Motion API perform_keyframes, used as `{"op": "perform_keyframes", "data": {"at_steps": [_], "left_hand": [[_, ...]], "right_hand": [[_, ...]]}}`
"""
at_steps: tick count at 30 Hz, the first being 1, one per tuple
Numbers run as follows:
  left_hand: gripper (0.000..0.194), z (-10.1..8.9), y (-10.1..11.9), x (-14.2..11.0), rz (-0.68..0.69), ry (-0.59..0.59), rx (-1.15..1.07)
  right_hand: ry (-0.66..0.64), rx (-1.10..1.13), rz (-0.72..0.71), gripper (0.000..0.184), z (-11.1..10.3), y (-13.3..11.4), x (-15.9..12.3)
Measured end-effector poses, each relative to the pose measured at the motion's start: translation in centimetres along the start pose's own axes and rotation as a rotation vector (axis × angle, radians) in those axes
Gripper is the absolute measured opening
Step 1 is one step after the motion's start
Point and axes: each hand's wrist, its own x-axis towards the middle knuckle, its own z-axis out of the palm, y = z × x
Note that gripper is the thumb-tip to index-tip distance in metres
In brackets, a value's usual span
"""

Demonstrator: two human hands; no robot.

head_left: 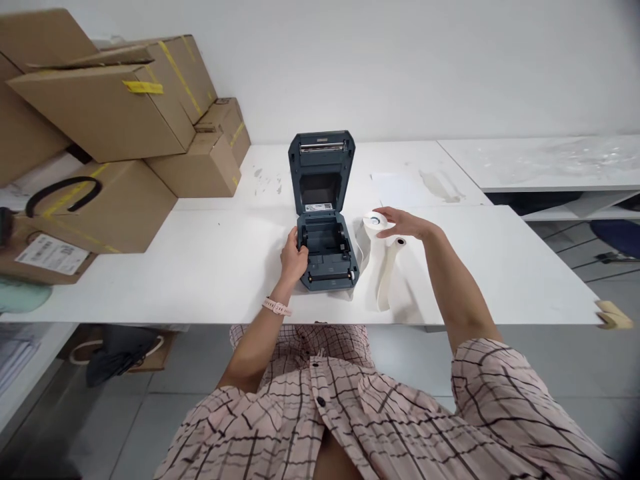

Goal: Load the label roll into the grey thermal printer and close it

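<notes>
A dark grey label printer [327, 270] stands on the white table with its lid [321, 175] raised, its inside bare of any roll. My left hand [294, 257] grips the printer's left side, thumb over the rim and fingers against the outer wall. To the printer's right is a white label roll [371, 230], with a loose strip hanging toward the printer. Thumb and fingers of my right hand [403, 223] close around that roll's right side. Just below it, a second, thinner paper roll [387, 273] has a dark core and a strip running toward the table's front edge.
Cardboard boxes [115, 113] with yellow tape are piled at the left, a black strap [63, 190] among them. A white sheet [395, 189] lies behind the rolls. The table's right corner carries a tan guard [614, 315]. A blue seat [617, 235] is at the far right.
</notes>
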Motion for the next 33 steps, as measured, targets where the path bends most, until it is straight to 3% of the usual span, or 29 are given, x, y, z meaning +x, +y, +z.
{"op": "perform_keyframes", "data": {"at_steps": [4,10,13,16,20,24,33], "left_hand": [[0.072,-0.1,0.5,-0.2,-0.017,0.001,0.010],[0.072,-0.1,0.7,-0.4,-0.002,0.011,-0.018],[0.072,-0.1,0.7,-0.4,-0.006,0.010,-0.019],[0.073,-0.2,0.9,-0.4,-0.008,0.003,0.035],[0.074,-0.3,1.1,-0.5,-0.007,-0.002,0.098],[0.074,-0.3,1.4,-0.6,-0.020,-0.010,0.109],[0.077,-0.2,1.5,-0.6,-0.010,-0.003,0.069]], "right_hand": [[-0.096,-0.120,-0.001,0.073,0.7,-1.3,2.4],[-0.010,-0.016,-0.016,0.066,1.2,-1.5,1.7],[0.030,0.162,-0.140,0.072,1.2,-3.1,0.8],[-0.027,0.217,-0.302,0.073,1.9,-6.6,0.2],[-0.216,-0.106,-0.437,0.070,4.6,-12.7,0.3],[-0.337,-0.523,-0.414,0.066,8.1,-16.4,1.4],[-0.356,-0.846,-0.281,0.067,12.3,-16.0,4.5]]}}
